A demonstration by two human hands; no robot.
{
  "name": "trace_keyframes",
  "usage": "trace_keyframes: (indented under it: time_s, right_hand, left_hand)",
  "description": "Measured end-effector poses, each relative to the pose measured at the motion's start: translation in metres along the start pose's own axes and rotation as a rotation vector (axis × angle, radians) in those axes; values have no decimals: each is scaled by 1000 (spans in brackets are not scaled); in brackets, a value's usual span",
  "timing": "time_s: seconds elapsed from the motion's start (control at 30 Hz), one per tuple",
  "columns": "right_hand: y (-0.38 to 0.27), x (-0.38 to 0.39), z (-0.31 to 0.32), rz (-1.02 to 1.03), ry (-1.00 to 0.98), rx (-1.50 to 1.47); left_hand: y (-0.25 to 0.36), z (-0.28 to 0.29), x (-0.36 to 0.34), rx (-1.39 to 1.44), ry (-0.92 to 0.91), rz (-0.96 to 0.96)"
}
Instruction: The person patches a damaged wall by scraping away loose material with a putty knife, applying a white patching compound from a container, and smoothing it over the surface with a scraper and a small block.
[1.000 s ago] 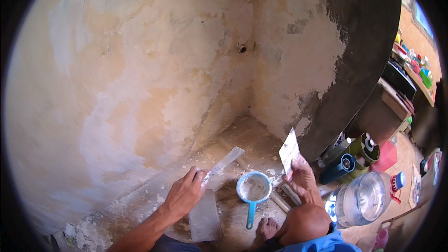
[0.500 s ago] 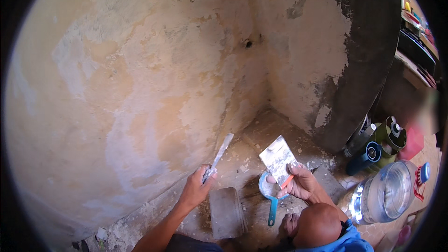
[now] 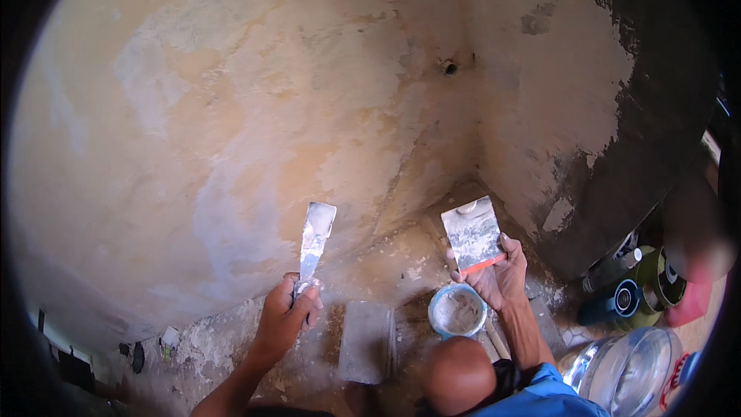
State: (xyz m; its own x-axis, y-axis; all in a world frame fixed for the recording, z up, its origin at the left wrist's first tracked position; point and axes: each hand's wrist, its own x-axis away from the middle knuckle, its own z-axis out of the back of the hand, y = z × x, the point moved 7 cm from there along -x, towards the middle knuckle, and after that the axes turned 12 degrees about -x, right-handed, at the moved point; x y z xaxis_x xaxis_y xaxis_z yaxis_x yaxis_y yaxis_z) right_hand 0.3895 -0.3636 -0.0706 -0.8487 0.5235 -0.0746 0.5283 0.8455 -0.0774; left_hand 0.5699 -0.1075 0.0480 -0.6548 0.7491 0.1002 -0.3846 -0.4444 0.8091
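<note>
Putty knife (image 3: 315,235), smeared with filler, is gripped in the left hand (image 3: 282,320) while the right hand (image 3: 498,282) holds a broad scraper (image 3: 472,234); the wall (image 3: 255,131) seems patchily skimmed, with bare areas left.

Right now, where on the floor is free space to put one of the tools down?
Bare floor lies between the left hand and the grey block, dusty. Right of the tub, past the right hand, cans and a clear jug crowd it.

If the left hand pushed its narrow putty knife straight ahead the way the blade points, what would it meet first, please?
Probably the patchy beige plastered wall: the left hand aims the narrow metal putty knife up at it, with nothing visible between, though depth is unclear.
</note>
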Motion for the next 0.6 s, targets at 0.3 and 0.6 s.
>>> trace_keyframes:
  time_s: [0.3, 0.6]
  right_hand:
    - [-5, -43, -54, 85, -174, 395]
    - [-5, -116, -152, 354, -232, 1063]
  left_hand:
    - [51, 3, 16, 136, -88, 109]
    - [53, -1, 21, 496, -207, 145]
